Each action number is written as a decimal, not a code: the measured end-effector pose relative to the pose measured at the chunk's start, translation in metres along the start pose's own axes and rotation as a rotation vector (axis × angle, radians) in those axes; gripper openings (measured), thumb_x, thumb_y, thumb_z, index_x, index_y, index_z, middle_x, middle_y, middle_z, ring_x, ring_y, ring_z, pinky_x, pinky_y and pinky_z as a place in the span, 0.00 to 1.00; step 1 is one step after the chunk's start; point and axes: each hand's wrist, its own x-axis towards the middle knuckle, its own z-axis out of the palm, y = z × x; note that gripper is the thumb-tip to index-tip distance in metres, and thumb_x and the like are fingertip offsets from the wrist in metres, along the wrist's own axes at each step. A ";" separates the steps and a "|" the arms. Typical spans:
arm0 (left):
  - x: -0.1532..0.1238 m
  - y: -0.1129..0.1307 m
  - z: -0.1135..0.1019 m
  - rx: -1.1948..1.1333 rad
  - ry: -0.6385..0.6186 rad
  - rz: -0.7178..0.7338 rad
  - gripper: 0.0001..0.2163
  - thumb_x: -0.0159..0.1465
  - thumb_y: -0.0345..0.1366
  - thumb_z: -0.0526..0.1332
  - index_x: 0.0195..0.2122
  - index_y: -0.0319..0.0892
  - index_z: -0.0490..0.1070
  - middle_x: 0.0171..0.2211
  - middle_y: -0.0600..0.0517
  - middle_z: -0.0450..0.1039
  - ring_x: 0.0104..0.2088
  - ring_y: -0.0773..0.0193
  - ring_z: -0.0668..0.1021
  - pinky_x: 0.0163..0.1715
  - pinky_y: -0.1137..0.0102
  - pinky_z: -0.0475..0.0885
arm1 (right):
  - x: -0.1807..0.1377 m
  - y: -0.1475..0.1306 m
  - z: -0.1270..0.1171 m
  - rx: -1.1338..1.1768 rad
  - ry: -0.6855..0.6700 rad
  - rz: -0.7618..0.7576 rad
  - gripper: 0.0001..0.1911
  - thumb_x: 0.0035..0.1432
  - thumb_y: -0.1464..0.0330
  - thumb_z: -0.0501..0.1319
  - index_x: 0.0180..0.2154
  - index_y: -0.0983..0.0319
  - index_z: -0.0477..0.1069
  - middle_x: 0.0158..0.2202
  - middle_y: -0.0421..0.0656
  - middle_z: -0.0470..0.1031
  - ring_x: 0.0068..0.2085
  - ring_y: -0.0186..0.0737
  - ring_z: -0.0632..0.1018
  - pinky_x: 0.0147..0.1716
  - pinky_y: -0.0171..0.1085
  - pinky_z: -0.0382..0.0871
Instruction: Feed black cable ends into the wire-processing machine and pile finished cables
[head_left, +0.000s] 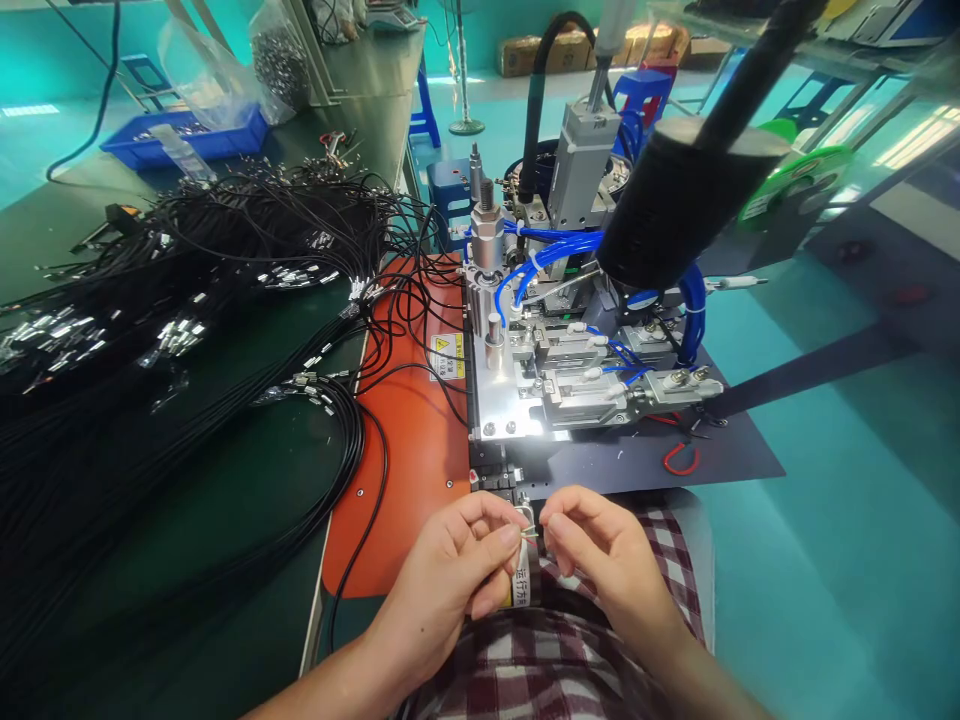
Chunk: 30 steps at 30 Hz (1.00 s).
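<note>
Low in the head view, my left hand (pixel 465 560) pinches the thin wires (pixel 528 532) of a cable between thumb and forefinger. Their fine ends, white and reddish, stick out to the right. My right hand (pixel 607 550) is just beside them, thumb and forefinger drawn together in a pinch. Whether anything lies between those fingertips is too small to tell. Both hands are in front of a bench machine (pixel 555 390) with metal cylinders and blue air tubes. Below the wires, a label (pixel 520 585) with printed characters shows on the machine's front part.
Black cables (pixel 225 250) with shiny metal ends are heaped on the dark green table at left. Some run over the orange-red plate (pixel 412 480). A blue tray (pixel 187 135) sits farther back. A thick black cylinder (pixel 682 200) hangs above the machine. A red wire loop (pixel 681 459) lies right.
</note>
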 end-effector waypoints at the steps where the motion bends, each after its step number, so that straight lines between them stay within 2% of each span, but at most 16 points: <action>1: 0.000 0.000 0.000 -0.009 -0.005 -0.004 0.10 0.59 0.38 0.65 0.34 0.38 0.67 0.19 0.60 0.64 0.13 0.82 0.55 0.16 0.78 0.46 | 0.001 -0.002 0.000 0.007 -0.024 0.010 0.10 0.56 0.62 0.63 0.29 0.62 0.71 0.21 0.35 0.66 0.20 0.29 0.64 0.21 0.30 0.61; 5: 0.000 0.001 -0.001 -0.067 -0.047 -0.028 0.09 0.61 0.38 0.63 0.35 0.39 0.64 0.18 0.60 0.64 0.13 0.81 0.55 0.16 0.78 0.47 | 0.002 -0.003 0.002 0.017 -0.080 -0.003 0.08 0.54 0.63 0.64 0.30 0.62 0.72 0.22 0.36 0.68 0.20 0.30 0.65 0.20 0.31 0.63; 11: 0.000 0.000 -0.004 -0.104 -0.094 -0.050 0.04 0.66 0.34 0.57 0.37 0.40 0.63 0.19 0.59 0.65 0.13 0.81 0.54 0.16 0.79 0.47 | 0.000 -0.001 0.003 -0.040 -0.057 -0.078 0.03 0.55 0.68 0.63 0.30 0.61 0.73 0.24 0.36 0.69 0.21 0.29 0.67 0.21 0.30 0.63; 18: -0.002 0.002 -0.005 -0.085 -0.111 -0.068 0.03 0.66 0.33 0.56 0.37 0.40 0.63 0.19 0.58 0.66 0.13 0.81 0.54 0.16 0.79 0.47 | 0.004 -0.002 0.001 0.020 -0.115 -0.024 0.07 0.54 0.64 0.64 0.30 0.62 0.73 0.21 0.36 0.69 0.19 0.29 0.67 0.20 0.30 0.63; 26: 0.000 0.001 -0.005 -0.085 -0.128 -0.079 0.04 0.65 0.34 0.57 0.38 0.40 0.62 0.19 0.58 0.66 0.13 0.80 0.54 0.16 0.78 0.46 | 0.001 -0.003 0.004 -0.136 -0.054 -0.176 0.04 0.55 0.69 0.62 0.29 0.62 0.72 0.22 0.37 0.69 0.21 0.31 0.69 0.21 0.32 0.63; 30: -0.001 0.000 -0.005 -0.090 -0.129 -0.079 0.04 0.65 0.33 0.57 0.37 0.40 0.62 0.20 0.57 0.67 0.12 0.81 0.55 0.15 0.78 0.46 | 0.000 -0.001 0.007 -0.109 -0.037 -0.169 0.05 0.55 0.69 0.62 0.28 0.62 0.71 0.22 0.36 0.68 0.20 0.30 0.68 0.20 0.31 0.63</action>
